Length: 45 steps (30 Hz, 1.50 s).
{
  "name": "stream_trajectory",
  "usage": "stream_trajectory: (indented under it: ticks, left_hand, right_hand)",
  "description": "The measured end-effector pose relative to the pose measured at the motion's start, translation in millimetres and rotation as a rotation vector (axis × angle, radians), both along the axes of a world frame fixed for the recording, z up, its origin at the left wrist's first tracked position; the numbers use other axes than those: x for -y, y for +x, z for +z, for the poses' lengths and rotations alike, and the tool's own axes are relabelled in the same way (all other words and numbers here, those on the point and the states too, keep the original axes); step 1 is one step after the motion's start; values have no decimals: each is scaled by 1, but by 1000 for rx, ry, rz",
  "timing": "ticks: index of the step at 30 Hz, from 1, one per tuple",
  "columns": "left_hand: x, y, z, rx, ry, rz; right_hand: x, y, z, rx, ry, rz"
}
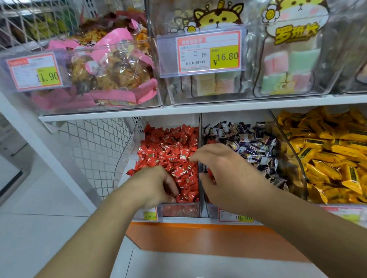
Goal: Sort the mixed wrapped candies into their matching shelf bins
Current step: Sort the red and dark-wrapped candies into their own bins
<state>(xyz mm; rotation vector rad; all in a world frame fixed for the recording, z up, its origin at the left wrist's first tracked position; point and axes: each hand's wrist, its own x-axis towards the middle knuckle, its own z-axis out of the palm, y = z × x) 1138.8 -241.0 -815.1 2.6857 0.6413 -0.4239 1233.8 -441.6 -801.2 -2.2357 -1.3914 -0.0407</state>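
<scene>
Nearest to me, 2 bare forearms reach forward over the white floor (33, 221) and the orange base (204, 235) of the shelf. My left hand (153, 185) lies at the front of the red bin (180, 210), with its fingers curled down into the red candies (170, 152). I think it grips some of them, but the fingertips are buried, so I cannot tell this surely. My right hand (220, 175) is over the divider (199, 138) between the red bin and the dark bin (212, 214). Its fingers are bent and point left toward the red pile. A little red shows under the palm, which may be a candy, but I cannot tell if the hand holds it.

Behind the hands, the dark candies (253, 143) fill the middle bin, and the yellow candies (336, 152) fill the bin at the right, well apart from both hands.

I judge that the step in hand is returning stray red candies from the dark bin to the red bin. The next move calls for releasing over the red pile, then searching the dark pile for another wrong colour.

Farther up, 3 clear bins stand on the upper shelf (198, 108).
</scene>
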Motion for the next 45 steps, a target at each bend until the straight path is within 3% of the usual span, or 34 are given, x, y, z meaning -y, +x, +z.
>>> stream_trajectory:
  ticks: [9,13,18,21,26,31,38,45]
  left_hand:
    - [-1,-3,-7,145,-34,53]
    - [-6,-7,3,359,-95,137]
    - [-14,-9,7,598,25,218]
    - [-13,-11,0,572,94,114]
    - [0,-10,-4,357,-155,-18]
    - [2,-5,-6,115,-164,-78]
    - [4,1,-13,143,-203,-32]
    - [7,1,-15,236,-65,10]
  right_hand:
    - [0,-2,0,21,-17,2]
    - [1,-3,2,14,-23,-5]
    - [3,-3,3,7,-22,-2]
    - [3,-3,3,7,-29,-3]
    - [2,-4,3,13,-31,-6]
    - [2,-3,4,20,-35,-4]
    - [1,-2,1,30,-21,13]
    - [2,-2,1,40,-16,11]
